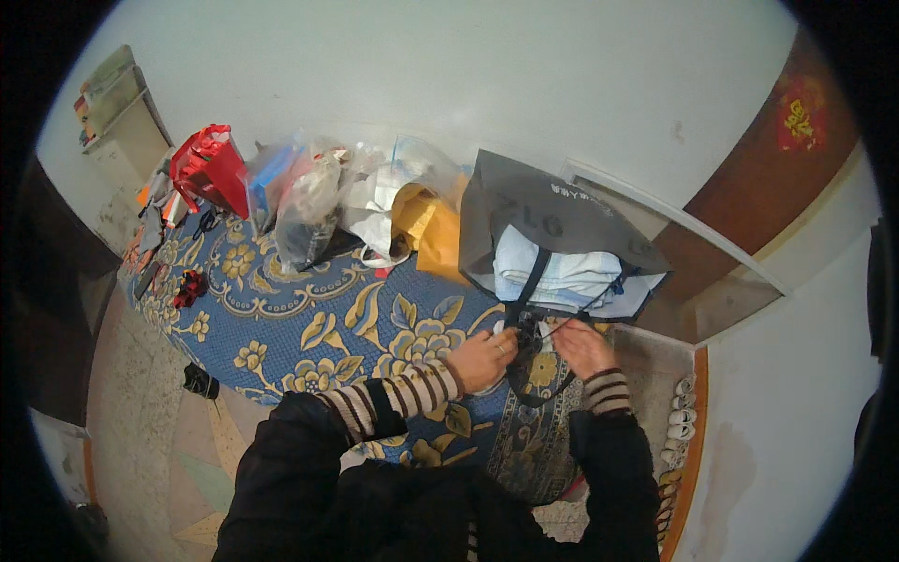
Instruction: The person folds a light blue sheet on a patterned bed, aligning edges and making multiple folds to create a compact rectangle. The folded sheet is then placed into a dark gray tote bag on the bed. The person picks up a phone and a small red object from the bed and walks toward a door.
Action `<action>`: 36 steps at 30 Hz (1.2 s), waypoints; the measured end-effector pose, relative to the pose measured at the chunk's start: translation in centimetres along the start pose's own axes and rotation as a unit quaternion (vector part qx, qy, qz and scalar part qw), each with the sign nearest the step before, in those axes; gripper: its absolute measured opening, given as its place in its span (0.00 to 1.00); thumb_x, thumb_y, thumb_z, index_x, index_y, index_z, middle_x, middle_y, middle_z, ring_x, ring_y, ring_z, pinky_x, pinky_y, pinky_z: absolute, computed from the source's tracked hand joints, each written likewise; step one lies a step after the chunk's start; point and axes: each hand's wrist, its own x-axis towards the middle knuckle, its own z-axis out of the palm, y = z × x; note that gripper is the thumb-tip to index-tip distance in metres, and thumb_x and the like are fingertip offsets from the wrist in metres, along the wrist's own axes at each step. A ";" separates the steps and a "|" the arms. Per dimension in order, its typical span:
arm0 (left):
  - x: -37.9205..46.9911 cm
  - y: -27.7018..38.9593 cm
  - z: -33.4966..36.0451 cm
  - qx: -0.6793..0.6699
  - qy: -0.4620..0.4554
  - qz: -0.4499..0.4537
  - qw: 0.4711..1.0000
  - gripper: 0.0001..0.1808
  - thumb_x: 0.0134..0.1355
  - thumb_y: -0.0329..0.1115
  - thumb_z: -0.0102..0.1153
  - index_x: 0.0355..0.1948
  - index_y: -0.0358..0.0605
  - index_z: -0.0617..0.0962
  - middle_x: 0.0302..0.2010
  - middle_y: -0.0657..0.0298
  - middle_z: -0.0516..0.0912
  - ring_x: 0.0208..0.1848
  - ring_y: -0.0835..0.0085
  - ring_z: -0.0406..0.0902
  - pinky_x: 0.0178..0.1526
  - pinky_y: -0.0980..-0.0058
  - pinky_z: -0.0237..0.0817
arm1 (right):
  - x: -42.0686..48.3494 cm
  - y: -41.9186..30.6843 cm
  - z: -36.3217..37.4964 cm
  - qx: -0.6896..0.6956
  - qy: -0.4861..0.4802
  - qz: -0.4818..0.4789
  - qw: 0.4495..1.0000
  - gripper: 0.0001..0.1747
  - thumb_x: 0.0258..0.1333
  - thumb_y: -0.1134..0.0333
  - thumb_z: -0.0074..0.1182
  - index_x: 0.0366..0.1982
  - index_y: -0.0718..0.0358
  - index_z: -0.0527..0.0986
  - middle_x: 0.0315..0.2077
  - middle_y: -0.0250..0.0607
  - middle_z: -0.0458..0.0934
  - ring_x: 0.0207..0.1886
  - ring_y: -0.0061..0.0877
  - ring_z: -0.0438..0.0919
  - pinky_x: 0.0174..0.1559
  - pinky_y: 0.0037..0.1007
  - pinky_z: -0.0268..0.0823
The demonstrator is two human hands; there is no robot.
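Observation:
A large grey shopping bag (pixel 562 218) leans on its side against the wall, its mouth facing me. Folded pale blue and white cloth (pixel 555 270) shows inside the mouth. Just in front of the bag, my left hand (pixel 486 360), with a ring on one finger, has its fingertips on a small dark item (pixel 528 337) that looks like part of a black and white bundle. Opposite it, my right hand (pixel 581 348) touches the same bundle's other side. The bag's dark strap (pixel 532 291) hangs past my hands and loops onto the patterned cover.
Beneath everything lies a blue floral cover (pixel 330 316). Along the wall stand a red bag (pixel 214 168), filled clear plastic bags (pixel 305 211) and a yellow padded envelope (pixel 439 239). A red and black item (pixel 189 288) rests at left. Several shoes (pixel 681 421) line the right wall.

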 end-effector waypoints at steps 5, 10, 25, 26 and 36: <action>-1.9 -0.9 0.0 -0.067 0.016 -0.035 0.997 0.26 0.48 0.30 0.47 0.52 0.42 0.66 0.55 0.56 0.63 0.62 0.61 0.52 0.56 0.63 0.53 | -3.9 -2.8 -0.4 -0.132 0.119 -0.093 0.980 0.10 0.52 0.69 0.46 0.37 0.64 0.67 0.32 0.43 0.73 0.35 0.27 0.73 0.38 0.27 0.66; -8.4 -1.5 -2.7 -0.101 0.034 -0.220 0.970 0.25 0.40 0.22 0.53 0.45 0.42 0.69 0.43 0.55 0.70 0.47 0.57 0.65 0.46 0.64 0.61 | -4.9 -2.2 0.1 -0.159 0.099 -0.078 0.979 0.08 0.53 0.69 0.46 0.36 0.64 0.68 0.27 0.39 0.72 0.29 0.24 0.72 0.32 0.24 0.66; -29.1 4.6 -3.0 -0.183 0.039 -0.485 0.854 0.08 0.49 0.27 0.51 0.32 0.42 0.76 0.26 0.54 0.75 0.30 0.56 0.72 0.32 0.63 0.65 | -11.3 3.4 2.4 -0.262 0.050 -0.011 0.964 0.09 0.55 0.67 0.44 0.37 0.64 0.68 0.28 0.36 0.72 0.30 0.23 0.72 0.34 0.25 0.67; -30.1 4.7 -2.6 -0.197 0.041 -0.481 0.853 0.08 0.49 0.27 0.51 0.32 0.42 0.76 0.27 0.54 0.75 0.30 0.56 0.72 0.32 0.63 0.65 | -12.0 4.2 2.9 -0.255 0.050 0.001 0.966 0.09 0.55 0.67 0.43 0.37 0.64 0.68 0.28 0.36 0.72 0.30 0.23 0.72 0.35 0.25 0.67; -50.4 7.1 -0.8 -0.244 0.022 -0.553 0.796 0.09 0.50 0.30 0.49 0.30 0.40 0.78 0.30 0.54 0.79 0.30 0.58 0.76 0.34 0.67 0.68 | -15.0 13.6 13.8 -0.423 -0.015 0.152 0.893 0.13 0.56 0.61 0.44 0.37 0.64 0.68 0.29 0.37 0.73 0.33 0.24 0.74 0.37 0.26 0.67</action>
